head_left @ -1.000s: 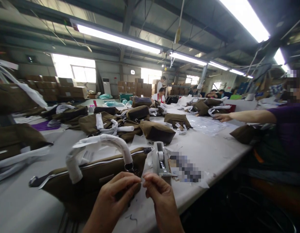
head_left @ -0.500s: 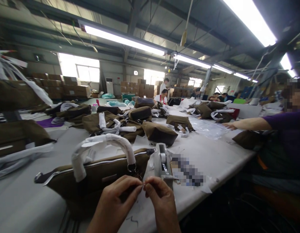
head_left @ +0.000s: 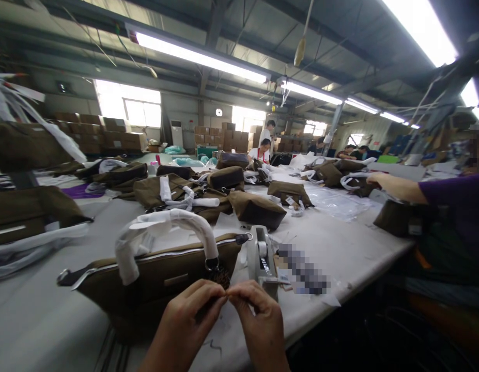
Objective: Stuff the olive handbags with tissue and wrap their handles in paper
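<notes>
My left hand [head_left: 187,323] and my right hand [head_left: 258,323] meet fingertip to fingertip at the near table edge, both pinched on something too small to make out, maybe a bit of tape. Just behind them lies an olive-brown handbag [head_left: 154,281] with a zip along its top. Its handle [head_left: 165,232] is wrapped in white paper. A grey tape dispenser [head_left: 262,258] stands right of the bag, close to my right hand.
Several more brown bags [head_left: 255,209] with wrapped handles lie over the long grey table [head_left: 340,243]. A co-worker in a purple sleeve [head_left: 452,206] reaches over the table at the right. Cartons [head_left: 107,137] are stacked at the back, where other people work.
My two hands have drawn closer until the fingertips touch. The co-worker's arm has reached farther toward the bags at the far right. The view shifted slightly.
</notes>
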Action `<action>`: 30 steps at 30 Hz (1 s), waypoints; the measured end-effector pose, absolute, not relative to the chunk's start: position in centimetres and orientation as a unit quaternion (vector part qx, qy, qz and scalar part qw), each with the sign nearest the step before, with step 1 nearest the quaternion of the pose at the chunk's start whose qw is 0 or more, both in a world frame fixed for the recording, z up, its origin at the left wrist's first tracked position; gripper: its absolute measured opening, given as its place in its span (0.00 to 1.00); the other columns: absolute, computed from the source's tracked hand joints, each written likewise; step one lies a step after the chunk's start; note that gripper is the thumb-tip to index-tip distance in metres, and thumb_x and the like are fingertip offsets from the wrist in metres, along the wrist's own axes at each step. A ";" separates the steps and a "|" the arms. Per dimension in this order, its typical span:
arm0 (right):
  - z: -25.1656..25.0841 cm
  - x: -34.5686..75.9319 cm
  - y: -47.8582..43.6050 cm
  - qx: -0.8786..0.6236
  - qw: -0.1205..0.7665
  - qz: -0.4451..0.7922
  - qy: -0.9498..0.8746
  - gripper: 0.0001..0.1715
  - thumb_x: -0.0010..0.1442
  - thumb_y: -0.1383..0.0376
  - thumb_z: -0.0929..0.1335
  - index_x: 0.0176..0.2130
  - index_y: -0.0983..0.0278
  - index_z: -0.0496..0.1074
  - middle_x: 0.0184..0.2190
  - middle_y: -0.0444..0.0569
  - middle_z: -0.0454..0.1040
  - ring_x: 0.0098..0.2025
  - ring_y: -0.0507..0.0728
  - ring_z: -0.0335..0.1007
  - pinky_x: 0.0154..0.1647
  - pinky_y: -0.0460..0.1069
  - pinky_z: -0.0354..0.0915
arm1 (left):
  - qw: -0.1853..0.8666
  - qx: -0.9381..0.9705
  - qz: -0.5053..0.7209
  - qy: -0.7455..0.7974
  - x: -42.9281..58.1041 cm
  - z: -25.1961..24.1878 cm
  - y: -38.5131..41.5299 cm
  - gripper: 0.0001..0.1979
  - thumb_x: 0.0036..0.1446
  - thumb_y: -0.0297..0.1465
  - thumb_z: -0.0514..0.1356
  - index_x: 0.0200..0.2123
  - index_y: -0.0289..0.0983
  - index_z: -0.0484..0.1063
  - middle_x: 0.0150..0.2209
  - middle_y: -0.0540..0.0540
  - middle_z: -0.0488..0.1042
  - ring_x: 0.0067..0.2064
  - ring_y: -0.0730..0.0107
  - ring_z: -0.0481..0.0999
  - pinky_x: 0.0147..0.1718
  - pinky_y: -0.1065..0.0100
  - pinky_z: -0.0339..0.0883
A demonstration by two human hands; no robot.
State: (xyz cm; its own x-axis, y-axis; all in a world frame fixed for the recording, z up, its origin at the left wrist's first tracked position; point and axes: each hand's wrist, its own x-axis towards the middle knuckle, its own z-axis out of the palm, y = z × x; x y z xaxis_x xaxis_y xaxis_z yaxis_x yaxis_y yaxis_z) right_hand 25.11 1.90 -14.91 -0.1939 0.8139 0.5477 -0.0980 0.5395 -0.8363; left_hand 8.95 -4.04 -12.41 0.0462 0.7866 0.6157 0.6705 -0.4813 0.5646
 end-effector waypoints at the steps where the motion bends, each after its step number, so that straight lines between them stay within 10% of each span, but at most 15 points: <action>1: -14.9 25.0 1.9 -0.268 0.576 0.384 -0.670 0.06 0.62 0.68 0.74 0.33 0.58 0.82 0.30 0.41 0.79 0.34 0.51 0.77 0.39 0.40 0.70 | 0.058 0.720 0.471 0.507 8.9 -12.6 -4.0 0.04 0.66 0.27 0.62 0.40 0.42 0.76 0.37 0.53 0.79 0.38 0.77 0.81 0.40 0.82 0.71; 13: -18.1 24.4 2.9 -0.354 0.592 0.338 -0.640 0.14 0.68 0.62 0.69 0.52 0.56 0.78 0.49 0.47 0.81 0.48 0.55 0.79 0.49 0.44 0.74 | -0.016 0.618 0.529 0.582 7.6 -14.4 -4.4 0.12 0.67 0.36 0.61 0.53 0.47 0.75 0.50 0.51 0.81 0.45 0.70 0.84 0.49 0.75 0.76; 20: -19.7 21.6 2.2 -0.331 0.526 0.517 -0.589 0.24 0.63 0.61 0.70 0.58 0.61 0.70 0.50 0.53 0.79 0.50 0.60 0.78 0.52 0.51 0.75 | -0.072 0.618 0.456 0.637 6.8 -16.8 -4.2 0.17 0.69 0.41 0.57 0.53 0.40 0.78 0.47 0.49 0.84 0.45 0.65 0.85 0.48 0.75 0.76; 30: -17.8 20.9 0.5 -0.290 0.526 0.501 -0.623 0.15 0.58 0.70 0.71 0.46 0.62 0.79 0.40 0.50 0.82 0.43 0.59 0.79 0.47 0.49 0.73 | 0.069 0.551 0.456 0.695 5.5 -16.6 -3.5 0.28 0.56 0.54 0.62 0.49 0.41 0.83 0.47 0.47 0.84 0.51 0.52 0.82 0.50 0.64 0.77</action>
